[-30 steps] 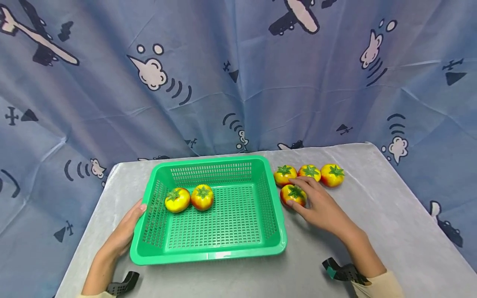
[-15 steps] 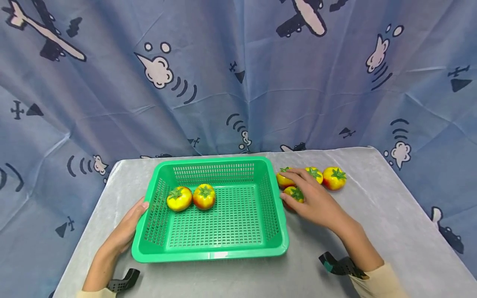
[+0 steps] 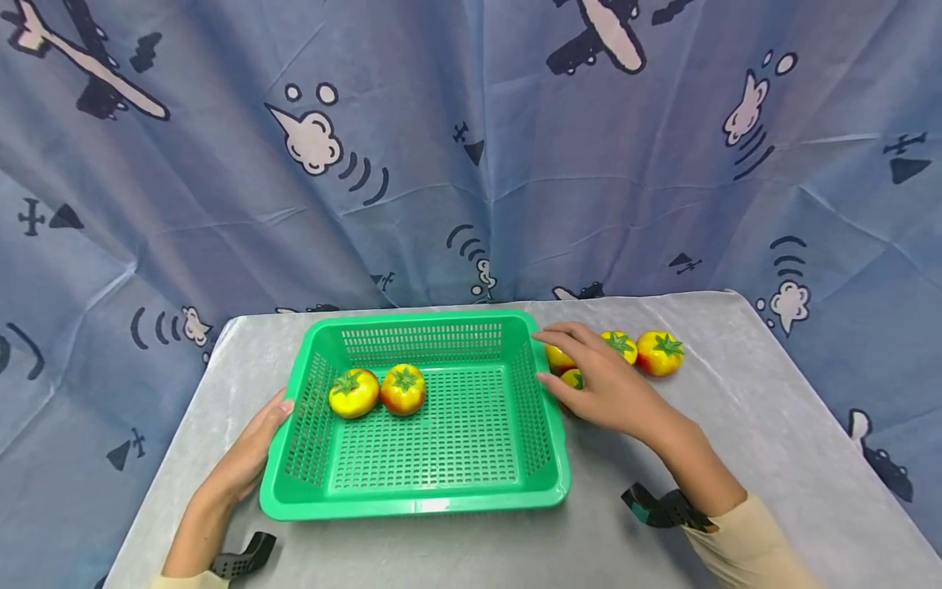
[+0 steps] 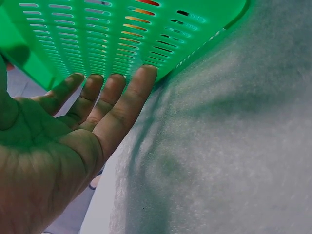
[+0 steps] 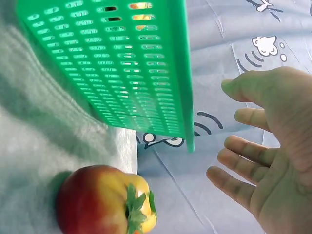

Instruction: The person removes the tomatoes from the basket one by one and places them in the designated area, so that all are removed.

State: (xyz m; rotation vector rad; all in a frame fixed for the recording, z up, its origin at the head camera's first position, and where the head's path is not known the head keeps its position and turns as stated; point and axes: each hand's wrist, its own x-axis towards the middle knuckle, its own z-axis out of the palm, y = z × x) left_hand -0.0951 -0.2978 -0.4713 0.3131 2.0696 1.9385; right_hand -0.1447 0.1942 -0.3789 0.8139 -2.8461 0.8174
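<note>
A green perforated plastic basket (image 3: 419,503) lies in the middle of the table, with two yellow-red tomatoes (image 3: 402,389) in its left half. My left hand (image 3: 250,450) holds the basket's left side, thumb on the rim; in the left wrist view its fingertips touch the slotted wall. At the right rim, my right hand (image 3: 607,380) is spread with nothing between its fingers. It overlaps two tomatoes beside the basket, a rear one (image 3: 557,357) and a nearer one (image 3: 572,378), hiding most of both. In the right wrist view its fingers stand apart from the basket wall.
Two more tomatoes, one partly covered (image 3: 620,347) and one fully showing (image 3: 660,353), sit behind the right hand. A grey-white cloth covers the table (image 3: 765,458). Behind its back edge hangs a blue patterned curtain (image 3: 412,164).
My right hand has moved left off the nearer tomato, to the basket's right rim, its fingers holding nothing. The basket, its two tomatoes and my left hand keep their places.
</note>
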